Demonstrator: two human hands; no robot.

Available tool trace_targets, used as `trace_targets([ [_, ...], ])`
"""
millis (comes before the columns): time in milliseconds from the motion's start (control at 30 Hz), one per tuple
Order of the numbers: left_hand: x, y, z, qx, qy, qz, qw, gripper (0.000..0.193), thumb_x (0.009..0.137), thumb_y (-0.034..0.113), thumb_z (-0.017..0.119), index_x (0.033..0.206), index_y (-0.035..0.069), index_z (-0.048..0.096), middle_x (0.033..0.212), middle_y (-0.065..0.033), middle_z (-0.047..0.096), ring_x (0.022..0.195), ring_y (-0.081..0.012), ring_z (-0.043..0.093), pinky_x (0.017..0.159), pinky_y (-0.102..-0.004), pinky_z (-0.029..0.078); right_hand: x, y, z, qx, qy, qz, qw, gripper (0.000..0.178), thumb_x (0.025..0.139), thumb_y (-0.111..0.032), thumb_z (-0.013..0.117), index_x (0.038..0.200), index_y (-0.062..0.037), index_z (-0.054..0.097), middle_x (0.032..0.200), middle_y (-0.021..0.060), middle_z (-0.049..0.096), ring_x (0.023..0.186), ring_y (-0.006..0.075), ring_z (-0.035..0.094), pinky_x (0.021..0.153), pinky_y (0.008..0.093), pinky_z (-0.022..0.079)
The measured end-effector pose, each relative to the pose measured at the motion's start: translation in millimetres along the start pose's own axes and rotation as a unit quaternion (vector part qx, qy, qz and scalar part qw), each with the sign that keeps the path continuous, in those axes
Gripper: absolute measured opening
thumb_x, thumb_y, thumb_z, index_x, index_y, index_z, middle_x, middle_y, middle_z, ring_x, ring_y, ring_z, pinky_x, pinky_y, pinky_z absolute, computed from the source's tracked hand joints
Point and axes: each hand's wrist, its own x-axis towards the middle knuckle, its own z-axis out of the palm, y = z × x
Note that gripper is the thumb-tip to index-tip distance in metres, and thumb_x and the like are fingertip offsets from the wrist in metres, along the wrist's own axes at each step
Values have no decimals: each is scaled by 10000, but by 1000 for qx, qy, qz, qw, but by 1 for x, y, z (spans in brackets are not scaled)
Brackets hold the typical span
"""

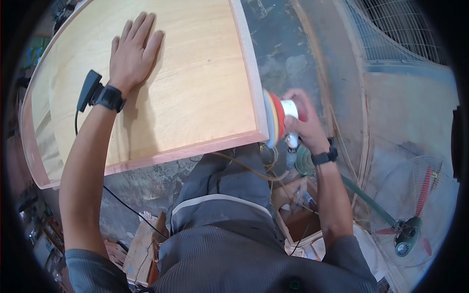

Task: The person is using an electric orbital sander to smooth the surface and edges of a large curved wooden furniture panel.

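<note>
A large pale wooden panel (195, 78) with a raised pinkish rim fills the upper left. My left hand (132, 51) lies flat on its face, fingers stretched out. On the panel's right side, my right hand (305, 122) is wrapped round a disc sander (289, 108), a tool with a red, yellow and grey round pad and a white body. Its pad stands on edge against or very close to the panel's outer right edge. From the sander's lower end a hose (273, 177) runs down and to the left. Part of the right fingers is hidden behind the tool.
A pedestal fan (408, 237) with red blades and a green motor lies at the lower right. Near my legs is a wooden box (298, 215) with small items inside. Wood pieces (141, 249) lie at the lower left. A wire fan guard (400, 29) shows at top right.
</note>
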Motion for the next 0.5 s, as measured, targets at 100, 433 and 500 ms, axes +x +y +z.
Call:
trace_targets([
  [100, 0, 3, -2, 23, 3, -40, 999, 669, 1051, 583, 429, 1625, 241, 390, 1698, -49, 348, 1578, -347, 262, 1254, -571, 185, 13, -1, 0, 46, 13, 63, 997, 544, 873, -275, 864, 1258, -113, 516, 1101, 36, 609, 983, 127, 624, 822, 282, 556],
  [433, -8, 10, -10, 13, -17, -61, 998, 662, 1045, 583, 429, 1611, 240, 416, 1692, -48, 360, 1576, -327, 274, 1250, -577, 190, -29, -97, 62, -415, 52, -70, 905, 506, 781, -233, 889, 1193, -123, 615, 1118, 95, 611, 938, 249, 679, 754, 402, 579],
  [500, -10, 7, -16, 11, -37, -73, 997, 661, 1049, 579, 422, 1612, 233, 413, 1695, -48, 354, 1576, -327, 272, 1250, -577, 189, -27, -118, 93, -537, 48, -99, 836, 511, 744, -221, 896, 1182, -140, 646, 1132, 129, 609, 929, 311, 695, 759, 432, 582],
])
